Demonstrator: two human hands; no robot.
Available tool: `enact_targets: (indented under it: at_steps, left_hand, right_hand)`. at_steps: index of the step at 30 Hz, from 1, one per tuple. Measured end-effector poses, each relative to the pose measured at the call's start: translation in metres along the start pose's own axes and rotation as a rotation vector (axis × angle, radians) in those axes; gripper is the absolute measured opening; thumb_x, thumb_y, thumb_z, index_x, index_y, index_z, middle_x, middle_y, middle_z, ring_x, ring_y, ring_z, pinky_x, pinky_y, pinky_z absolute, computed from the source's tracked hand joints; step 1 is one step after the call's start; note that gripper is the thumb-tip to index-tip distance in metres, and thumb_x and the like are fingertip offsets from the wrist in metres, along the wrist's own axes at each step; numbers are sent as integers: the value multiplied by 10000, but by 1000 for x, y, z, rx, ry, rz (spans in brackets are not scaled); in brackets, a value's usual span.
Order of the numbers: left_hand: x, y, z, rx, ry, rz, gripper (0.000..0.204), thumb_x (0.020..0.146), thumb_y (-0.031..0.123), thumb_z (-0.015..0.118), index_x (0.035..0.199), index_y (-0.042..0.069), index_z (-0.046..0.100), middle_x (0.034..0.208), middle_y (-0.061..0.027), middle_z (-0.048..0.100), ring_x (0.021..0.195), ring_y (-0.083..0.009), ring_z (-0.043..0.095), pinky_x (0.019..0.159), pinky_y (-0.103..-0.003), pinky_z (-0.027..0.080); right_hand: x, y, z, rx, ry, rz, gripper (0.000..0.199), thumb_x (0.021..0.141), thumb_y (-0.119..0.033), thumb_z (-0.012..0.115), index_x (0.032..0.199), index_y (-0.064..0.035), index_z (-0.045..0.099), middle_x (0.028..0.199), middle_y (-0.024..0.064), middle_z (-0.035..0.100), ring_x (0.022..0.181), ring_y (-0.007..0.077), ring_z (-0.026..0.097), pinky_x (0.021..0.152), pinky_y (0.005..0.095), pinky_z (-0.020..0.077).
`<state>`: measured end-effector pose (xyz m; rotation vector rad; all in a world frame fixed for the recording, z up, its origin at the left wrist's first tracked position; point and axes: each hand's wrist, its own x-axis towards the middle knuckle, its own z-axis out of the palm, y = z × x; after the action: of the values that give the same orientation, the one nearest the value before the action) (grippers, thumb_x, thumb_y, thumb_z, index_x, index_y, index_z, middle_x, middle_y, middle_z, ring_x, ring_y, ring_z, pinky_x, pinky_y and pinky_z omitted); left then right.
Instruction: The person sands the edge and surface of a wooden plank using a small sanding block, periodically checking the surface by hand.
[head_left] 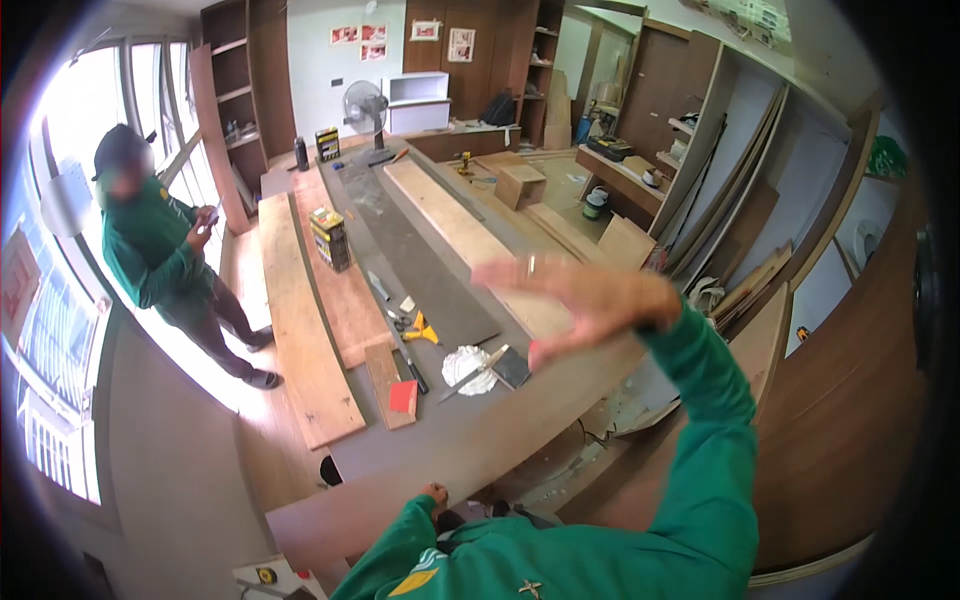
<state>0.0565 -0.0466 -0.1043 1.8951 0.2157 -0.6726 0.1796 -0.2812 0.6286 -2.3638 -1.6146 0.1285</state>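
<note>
My right hand (580, 297) is held out over the bench, fingers stretched and thumb apart, somewhat blurred by motion. Beneath its thumb side lies a dark flat block (513, 368), beside a white crumpled lump (468, 371) with a thin blade across it; a small red patch shows at the thumb tip. Close to my body, my left hand (435, 492) is curled at the near edge of a long brown panel (400, 475). What it holds, if anything, is hidden. Nearby are a yellow tool (423, 329), a black-handled tool (413, 368) and a red piece (403, 396) on a short board.
Long wooden planks (305, 330) lie along the bench, with a yellow-and-black can (330, 240) and a standing fan (367, 110) farther off. A person (150, 235) in green stands at the left. Shelving and leaning boards (735, 180) line the right; a tape measure (266, 575) is lower left.
</note>
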Motion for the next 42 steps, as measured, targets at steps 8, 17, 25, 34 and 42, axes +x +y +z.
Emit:
enact_targets:
  at_steps: [8,17,25,34,42]
  left_hand:
    - [7,-13,-34,112,145,12,290,834,275,601,1002,52,677,868,-159,697,823,-286,673,741,-399,534]
    - [-63,39,3,199,214,-113,386,831,372,600,1051,59,650,1031,-169,672,1005,-328,621,900,-418,476]
    - [-44,18,-8,267,282,-35,362,835,355,579,1058,79,652,1063,-146,661,1039,-319,606,915,-413,470]
    - [-65,27,-34,233,204,-130,332,842,316,558,1076,100,652,1086,-114,655,1056,-299,597,917,-403,472]
    - [-81,12,-76,359,123,-89,314,848,281,538,1091,118,653,1107,-86,649,1072,-281,589,919,-393,473]
  right_hand:
    - [49,-45,-68,-42,-77,-481,1054,710,-560,724,1466,-23,223,1520,171,226,1422,299,169,1157,478,111]
    - [6,3,-46,-75,-135,-533,993,766,-627,632,1465,-41,239,1517,168,236,1421,342,158,1113,611,46]
    - [-3,30,123,-439,2,-570,678,866,-425,563,1453,-202,307,1521,32,268,1417,267,211,1144,580,60]
    - [6,66,330,-178,-116,-688,538,949,-337,423,1460,-253,275,1529,-14,252,1409,222,245,1151,567,98]
    - [25,37,332,-115,-132,-692,590,904,-235,467,1463,-239,278,1526,-12,263,1411,231,245,1137,589,121]
